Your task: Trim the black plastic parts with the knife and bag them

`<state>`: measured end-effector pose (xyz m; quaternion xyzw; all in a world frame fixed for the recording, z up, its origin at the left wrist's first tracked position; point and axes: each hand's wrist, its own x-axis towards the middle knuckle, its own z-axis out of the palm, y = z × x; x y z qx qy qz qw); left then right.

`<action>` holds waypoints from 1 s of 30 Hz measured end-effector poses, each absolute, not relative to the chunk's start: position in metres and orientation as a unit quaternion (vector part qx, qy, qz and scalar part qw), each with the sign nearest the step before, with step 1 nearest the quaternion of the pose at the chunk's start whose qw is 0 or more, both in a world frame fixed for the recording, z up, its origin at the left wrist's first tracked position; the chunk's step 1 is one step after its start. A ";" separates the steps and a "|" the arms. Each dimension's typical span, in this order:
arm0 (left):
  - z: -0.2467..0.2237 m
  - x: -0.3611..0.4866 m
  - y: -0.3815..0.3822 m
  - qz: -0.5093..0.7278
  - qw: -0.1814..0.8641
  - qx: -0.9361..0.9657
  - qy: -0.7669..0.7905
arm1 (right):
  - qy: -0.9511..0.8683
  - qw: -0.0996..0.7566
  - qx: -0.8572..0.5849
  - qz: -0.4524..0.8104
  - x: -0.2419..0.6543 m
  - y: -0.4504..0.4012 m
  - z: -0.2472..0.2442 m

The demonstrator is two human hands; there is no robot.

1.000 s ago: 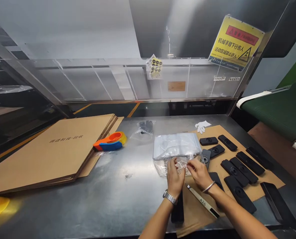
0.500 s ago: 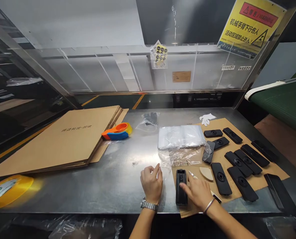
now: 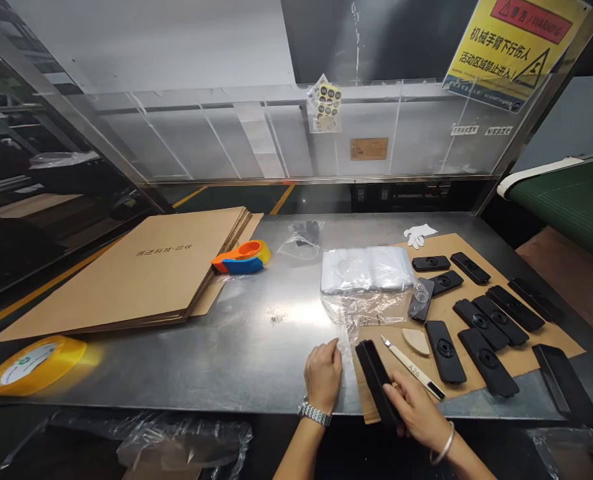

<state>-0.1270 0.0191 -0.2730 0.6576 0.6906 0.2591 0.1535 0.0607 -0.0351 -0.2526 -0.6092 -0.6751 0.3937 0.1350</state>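
Observation:
A long black plastic housing [image 3: 375, 380] is tilted at the front edge of the steel table, gripped near its lower end by my right hand [image 3: 416, 407]. Just left of it, my left hand [image 3: 323, 375] is curled closed above the table, apart from the housing, and no object shows in it. A white-handled craft knife marked A26 [image 3: 411, 367] lies right of the housing on brown cardboard. Beside the knife is a tan wedge-shaped piece [image 3: 416, 343]. Several similar black parts with round centres, such as this black part [image 3: 445, 351], are spread farther right.
Clear plastic bags [image 3: 366, 270] lie stacked behind my hands, with a white glove [image 3: 419, 235] beyond. Leftward are an orange and blue tape dispenser [image 3: 241, 257], stacked cardboard sheets [image 3: 141, 280] and a yellow tape roll [image 3: 31, 363]. A green conveyor [image 3: 566, 193] runs at right.
My right hand has taken hold of the black housing and tilted it, lower end toward the right. My left hand has moved right and its fingers have curled in. The knife is now uncovered.

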 end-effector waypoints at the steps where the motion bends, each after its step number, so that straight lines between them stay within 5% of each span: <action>1: -0.271 -0.126 0.019 0.259 0.168 0.662 0.683 | -0.642 0.152 -0.581 0.477 0.061 -0.039 -0.253; 3: -0.267 -0.125 0.019 0.260 0.203 0.679 0.656 | -0.579 0.172 -0.540 0.587 0.060 -0.045 -0.257; 7: -0.260 -0.131 0.016 0.258 0.264 0.730 0.576 | -0.571 0.175 -0.563 0.572 0.062 -0.041 -0.268; 23: -0.240 -0.093 -0.044 0.238 0.138 0.810 0.518 | -0.684 0.227 -0.662 0.204 0.051 -0.029 -0.259; 30: -0.213 -0.108 -0.055 0.306 0.169 0.743 0.571 | -0.817 0.161 -0.544 0.100 0.033 -0.022 -0.208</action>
